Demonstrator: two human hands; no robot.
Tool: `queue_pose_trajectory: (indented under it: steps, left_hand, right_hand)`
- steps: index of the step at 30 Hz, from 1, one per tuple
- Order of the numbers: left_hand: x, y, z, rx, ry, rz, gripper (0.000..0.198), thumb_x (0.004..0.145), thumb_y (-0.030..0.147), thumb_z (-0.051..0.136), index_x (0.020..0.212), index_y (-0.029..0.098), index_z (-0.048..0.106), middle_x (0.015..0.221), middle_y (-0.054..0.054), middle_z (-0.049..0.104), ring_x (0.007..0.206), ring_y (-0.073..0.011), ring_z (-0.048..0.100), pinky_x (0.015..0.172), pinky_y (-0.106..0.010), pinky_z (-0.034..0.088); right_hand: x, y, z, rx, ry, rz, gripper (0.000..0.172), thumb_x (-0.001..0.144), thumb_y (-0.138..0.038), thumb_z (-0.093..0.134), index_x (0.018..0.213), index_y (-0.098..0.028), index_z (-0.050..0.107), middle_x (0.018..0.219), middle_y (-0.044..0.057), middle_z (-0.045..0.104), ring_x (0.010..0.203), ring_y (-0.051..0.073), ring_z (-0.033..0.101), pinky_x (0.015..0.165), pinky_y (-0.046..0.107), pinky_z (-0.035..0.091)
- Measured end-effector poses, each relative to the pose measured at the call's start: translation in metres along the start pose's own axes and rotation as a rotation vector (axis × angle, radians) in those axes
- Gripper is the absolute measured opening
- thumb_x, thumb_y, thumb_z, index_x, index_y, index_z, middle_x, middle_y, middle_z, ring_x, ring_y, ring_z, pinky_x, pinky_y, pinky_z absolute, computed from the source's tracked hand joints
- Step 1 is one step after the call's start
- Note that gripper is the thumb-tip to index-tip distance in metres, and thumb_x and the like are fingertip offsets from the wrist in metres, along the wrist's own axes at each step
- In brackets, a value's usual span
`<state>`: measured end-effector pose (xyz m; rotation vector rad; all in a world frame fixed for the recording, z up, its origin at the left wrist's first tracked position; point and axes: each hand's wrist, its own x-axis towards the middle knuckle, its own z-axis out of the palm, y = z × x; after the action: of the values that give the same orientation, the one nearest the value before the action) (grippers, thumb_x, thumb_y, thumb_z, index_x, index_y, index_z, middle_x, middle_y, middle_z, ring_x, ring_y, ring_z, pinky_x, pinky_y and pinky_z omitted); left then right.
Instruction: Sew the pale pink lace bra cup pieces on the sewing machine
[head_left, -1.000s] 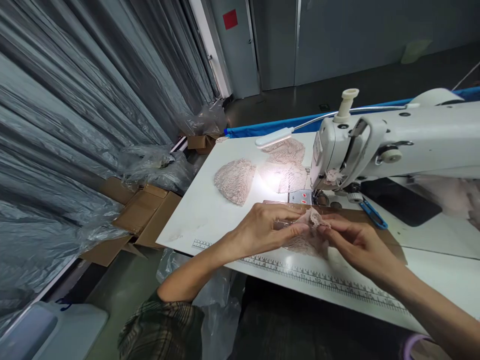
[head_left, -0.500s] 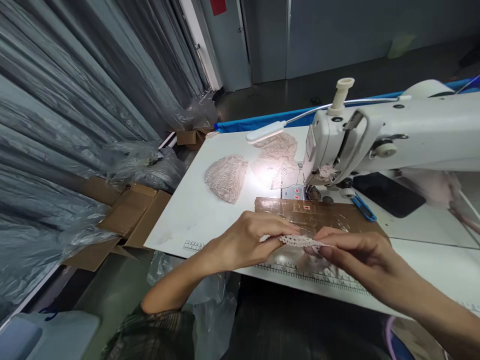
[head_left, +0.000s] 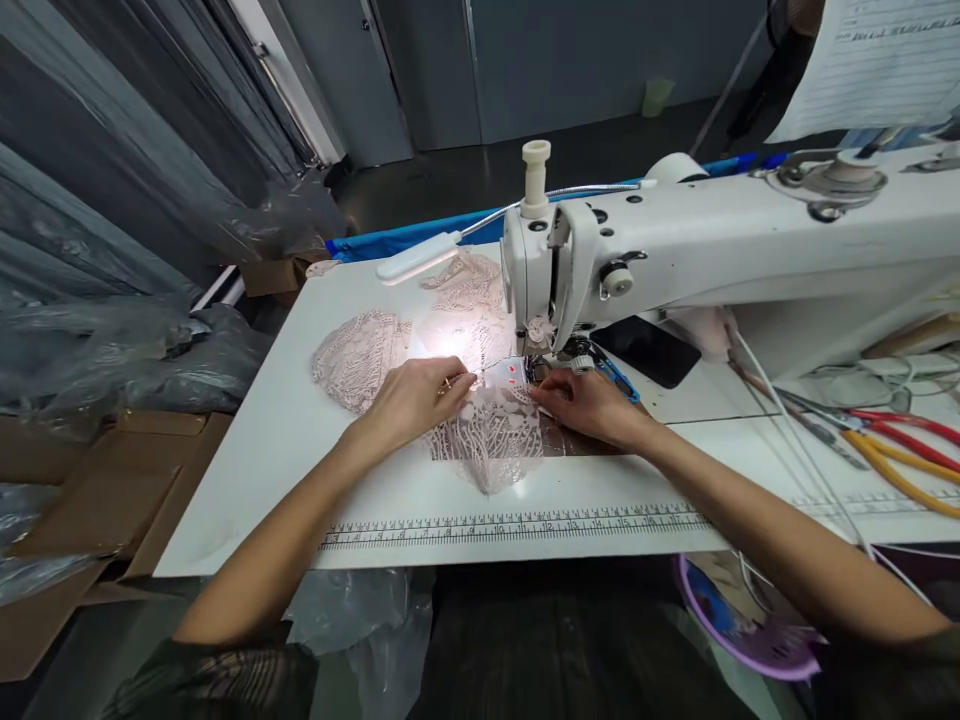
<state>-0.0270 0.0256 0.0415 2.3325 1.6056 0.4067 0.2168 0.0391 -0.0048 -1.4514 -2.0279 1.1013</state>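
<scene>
A pale pink lace piece [head_left: 491, 440] lies spread in front of the needle area of the white sewing machine [head_left: 720, 235]. My left hand [head_left: 420, 395] pinches its upper left edge, fingers closed. At the upper right edge, my right hand [head_left: 581, 403] grips the same lace close to the presser foot [head_left: 534, 368]. The metal needle plate [head_left: 504, 373], with small red marks, shows between my hands. Left of my left hand rests a folded lace cup [head_left: 356, 355]. More lace [head_left: 469, 285] lies behind, under the lamp [head_left: 418, 258].
A black phone [head_left: 646, 350] and blue thread snips [head_left: 619, 378] lie beneath the machine arm. Red- and orange-handled tools [head_left: 904, 445] are at the right. A ruler strip [head_left: 517, 525] runs along the table's front edge. A purple basket [head_left: 780, 655] stands below; cardboard boxes [head_left: 112, 490] are at left.
Both hands have moved from the table's front edge up to the needle area, carrying the lace. It was bunched between my fingers and now lies spread flat. The view has shifted right.
</scene>
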Motion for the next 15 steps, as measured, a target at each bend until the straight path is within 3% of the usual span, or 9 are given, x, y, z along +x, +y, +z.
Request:
queue_pose_trajectory:
  steps: [1,3,7,10,15]
  left_hand:
    - [0.007,-0.004,0.006,0.137,0.081,0.028,0.024,0.094,0.036,0.053,0.09,0.016,0.066,0.086,-0.008,0.068,0.07,-0.0168,0.058,0.057,-0.026,0.042]
    - [0.017,-0.01,0.019,0.234,0.102,0.187,0.023,0.095,0.033,0.051,0.102,0.017,0.066,0.107,-0.012,0.068,0.086,-0.0208,0.062,0.067,-0.031,0.049]
    - [0.014,-0.009,0.036,0.067,-0.088,0.512,0.041,0.095,0.044,0.051,0.127,0.019,0.058,0.132,-0.012,0.06,0.116,-0.0243,0.059,0.095,-0.042,0.051]
    - [0.008,-0.008,0.042,0.101,-0.179,0.543,0.066,0.089,0.057,0.055,0.142,0.019,0.044,0.149,-0.015,0.043,0.136,-0.0312,0.044,0.112,-0.053,0.036]
    - [0.01,-0.02,0.045,0.13,-0.191,0.563,0.077,0.087,0.063,0.054,0.148,0.022,0.032,0.155,-0.014,0.033,0.144,-0.0317,0.03,0.117,-0.059,0.022]
  right_hand:
    - [0.004,0.001,0.001,-0.117,0.088,0.005,0.034,0.087,-0.051,0.057,0.075,-0.021,0.068,0.058,0.002,0.058,0.052,0.014,0.048,0.049,0.027,0.031]
    - [0.008,0.003,0.003,-0.239,0.147,0.042,0.037,0.088,-0.052,0.052,0.073,-0.022,0.068,0.051,0.001,0.052,0.048,0.014,0.044,0.048,0.028,0.027]
    - [0.005,0.005,0.001,-0.23,0.114,0.082,0.038,0.088,-0.053,0.05,0.077,-0.021,0.067,0.053,0.001,0.054,0.05,0.015,0.047,0.049,0.028,0.029]
    - [0.001,0.003,0.0,-0.225,0.112,0.036,0.026,0.084,-0.045,0.057,0.081,-0.021,0.067,0.06,0.001,0.059,0.055,0.015,0.051,0.052,0.027,0.033]
    - [-0.006,-0.001,-0.001,-0.263,0.127,0.027,0.026,0.082,-0.044,0.06,0.089,-0.02,0.067,0.053,-0.002,0.052,0.05,0.014,0.045,0.051,0.027,0.031]
